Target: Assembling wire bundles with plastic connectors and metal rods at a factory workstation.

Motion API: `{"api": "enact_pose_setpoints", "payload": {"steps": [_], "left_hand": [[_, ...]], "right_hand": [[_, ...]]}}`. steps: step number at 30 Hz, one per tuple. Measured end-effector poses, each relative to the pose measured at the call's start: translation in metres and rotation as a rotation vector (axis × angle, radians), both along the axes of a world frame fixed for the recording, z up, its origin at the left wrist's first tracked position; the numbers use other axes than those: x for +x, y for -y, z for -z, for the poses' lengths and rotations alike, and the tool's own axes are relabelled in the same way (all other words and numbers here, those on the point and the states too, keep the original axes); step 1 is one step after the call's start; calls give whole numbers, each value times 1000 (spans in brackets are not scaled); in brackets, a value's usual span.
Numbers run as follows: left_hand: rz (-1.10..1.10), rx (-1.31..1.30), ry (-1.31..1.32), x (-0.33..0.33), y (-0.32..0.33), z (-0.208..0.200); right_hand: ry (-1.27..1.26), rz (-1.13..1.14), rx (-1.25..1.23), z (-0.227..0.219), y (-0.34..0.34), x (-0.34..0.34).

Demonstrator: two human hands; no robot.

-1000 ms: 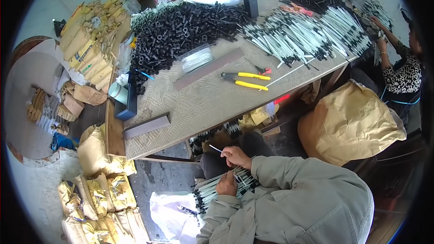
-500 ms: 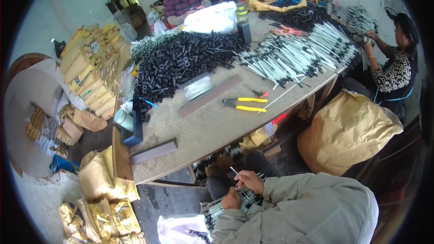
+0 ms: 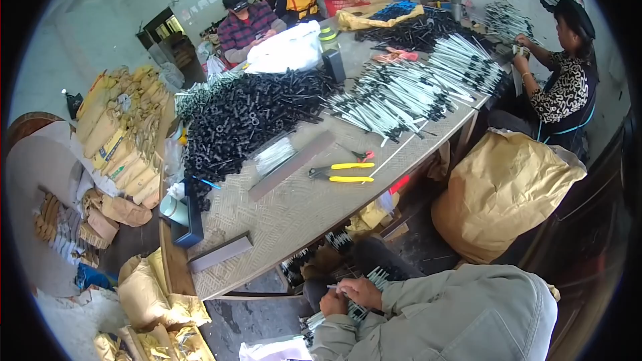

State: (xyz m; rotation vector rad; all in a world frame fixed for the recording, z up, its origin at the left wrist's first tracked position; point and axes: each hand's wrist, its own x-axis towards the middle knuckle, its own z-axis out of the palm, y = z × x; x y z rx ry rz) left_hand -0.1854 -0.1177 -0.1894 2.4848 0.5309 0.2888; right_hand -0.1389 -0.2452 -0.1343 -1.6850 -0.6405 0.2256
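Low in the frame, just right of centre, the right grip (image 3: 361, 291) closes its fingers on a thin white stick (image 3: 332, 287) – only a short end shows, poking out to the left. Its long axis looks roughly level across the frame, as far as so short a piece tells. The left grip (image 3: 334, 303) sits curled just below and left of that end, close against the right fingers; whether it pinches part of the stick, I cannot tell. The right is the one plainly grasping, with the stick's visible end above the left knuckles.

A bundle of pale rods (image 3: 378, 277) with dark ends rests by the legs (image 3: 388, 259), partly hidden beneath both grips and showing at upper right and lower left of them. A white bag (image 3: 277, 350) lies at the bottom edge, left of the sleeve (image 3: 334, 339).

Farther up, the surface (image 3: 287, 217) carries yellow-handled pliers (image 3: 351, 179) – well apart from either grip – and a heap of black fittings (image 3: 247, 120).
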Motion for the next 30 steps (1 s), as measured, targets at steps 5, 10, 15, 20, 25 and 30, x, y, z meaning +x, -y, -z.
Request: {"api": "enact_pose_setpoints", "payload": {"steps": [5, 10, 15, 20, 25, 30], "left_hand": [[50, 50, -158, 13, -12, 12], [206, -14, -52, 34, -35, 22], [283, 346, -301, 64, -48, 58], [436, 26, -271, 19, -122, 159], [439, -423, -553, 32, -35, -13], [439, -340, -422, 19, -35, -35]], "right_hand": [[69, 18, -39, 3, -4, 3], [222, 2, -45, 19, -16, 15], [307, -120, -137, 32, -28, 33], [403, -288, 19, 30, -44, 11], [503, -448, 58, -7, 26, -6], [134, -429, 185, -41, 7, -10]]}}
